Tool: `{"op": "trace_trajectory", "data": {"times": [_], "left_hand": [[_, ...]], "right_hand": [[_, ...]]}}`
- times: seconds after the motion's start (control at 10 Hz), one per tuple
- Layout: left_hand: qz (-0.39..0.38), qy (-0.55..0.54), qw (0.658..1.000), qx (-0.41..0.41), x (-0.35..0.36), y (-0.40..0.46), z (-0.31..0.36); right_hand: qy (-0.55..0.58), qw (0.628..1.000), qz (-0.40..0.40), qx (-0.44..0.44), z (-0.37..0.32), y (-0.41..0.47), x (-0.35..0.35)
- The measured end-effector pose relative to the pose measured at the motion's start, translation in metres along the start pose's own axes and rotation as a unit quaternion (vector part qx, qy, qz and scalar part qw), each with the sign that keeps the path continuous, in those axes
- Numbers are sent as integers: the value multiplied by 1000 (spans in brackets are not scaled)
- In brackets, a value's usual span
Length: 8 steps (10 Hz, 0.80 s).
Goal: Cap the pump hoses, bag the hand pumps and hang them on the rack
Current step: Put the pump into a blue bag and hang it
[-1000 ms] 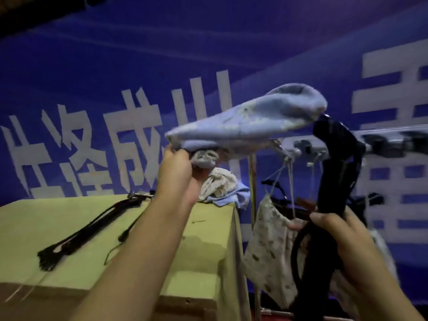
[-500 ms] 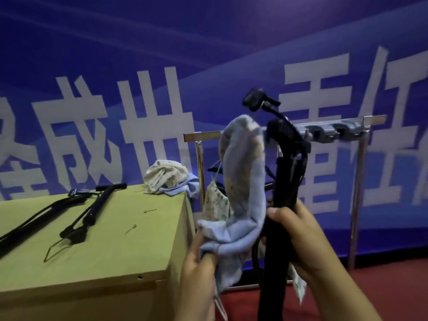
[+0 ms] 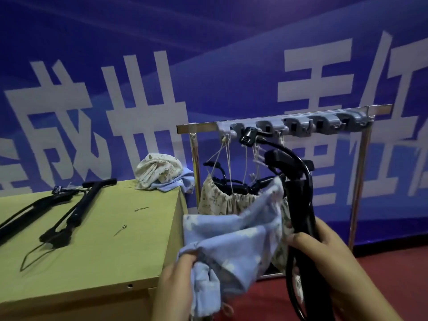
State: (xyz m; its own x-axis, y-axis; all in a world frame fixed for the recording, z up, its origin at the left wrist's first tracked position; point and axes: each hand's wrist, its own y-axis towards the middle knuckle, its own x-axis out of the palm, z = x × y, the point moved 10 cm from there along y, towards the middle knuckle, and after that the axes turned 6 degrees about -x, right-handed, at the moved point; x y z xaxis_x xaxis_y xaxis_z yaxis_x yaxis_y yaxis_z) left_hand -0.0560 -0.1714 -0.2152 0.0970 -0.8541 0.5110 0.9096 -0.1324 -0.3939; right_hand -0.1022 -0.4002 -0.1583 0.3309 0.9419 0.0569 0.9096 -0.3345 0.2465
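Note:
My right hand (image 3: 324, 249) grips a black hand pump (image 3: 298, 200) upright in front of the rack (image 3: 301, 122); its hose arcs over the top to a black nozzle head (image 3: 247, 136). A light blue cloth bag (image 3: 234, 242) is bunched in my left hand (image 3: 178, 274), and its upper corner touches the pump. A cream patterned bag (image 3: 222, 201) with a pump in it hangs by strings from the rack's grey clips. Two more black pumps (image 3: 78, 209) lie on the yellow-green table (image 3: 104, 246).
A pile of cream and blue bags (image 3: 159, 172) sits at the table's far corner. Two small metal needles (image 3: 121, 229) lie on the tabletop. A blue banner with white characters (image 3: 143, 100) hangs behind; the floor (image 3: 379, 269) is red.
The blue bag has dropped from draped high beside the pump to a lower, spread bunch. My view has shifted down and left, showing more of the table and rack.

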Motion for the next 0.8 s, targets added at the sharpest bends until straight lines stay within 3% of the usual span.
{"op": "trace_trajectory", "data": {"times": [0.1, 0.2, 0.3, 0.4, 0.6, 0.8], "left_hand": [[103, 262, 959, 9, -35, 33, -5], [56, 226, 970, 71, -2, 21, 10], [-87, 172, 979, 59, 42, 16, 5], [-166, 114, 977, 75, 79, 0, 14], [-209, 81, 972, 63, 80, -10, -2], [-230, 221, 929, 187, 76, -24, 7]], "right_hand": [[12, 1000, 1, -9, -1, 4, 5], [0, 999, -31, -17, 0, 5, 18], [50, 995, -82, -13, -3, -1, 42], [41, 995, -89, -23, -5, -2, 53], [30, 994, -95, -40, -2, -4, 57], [68, 992, -103, -25, 4, -1, 56]]}}
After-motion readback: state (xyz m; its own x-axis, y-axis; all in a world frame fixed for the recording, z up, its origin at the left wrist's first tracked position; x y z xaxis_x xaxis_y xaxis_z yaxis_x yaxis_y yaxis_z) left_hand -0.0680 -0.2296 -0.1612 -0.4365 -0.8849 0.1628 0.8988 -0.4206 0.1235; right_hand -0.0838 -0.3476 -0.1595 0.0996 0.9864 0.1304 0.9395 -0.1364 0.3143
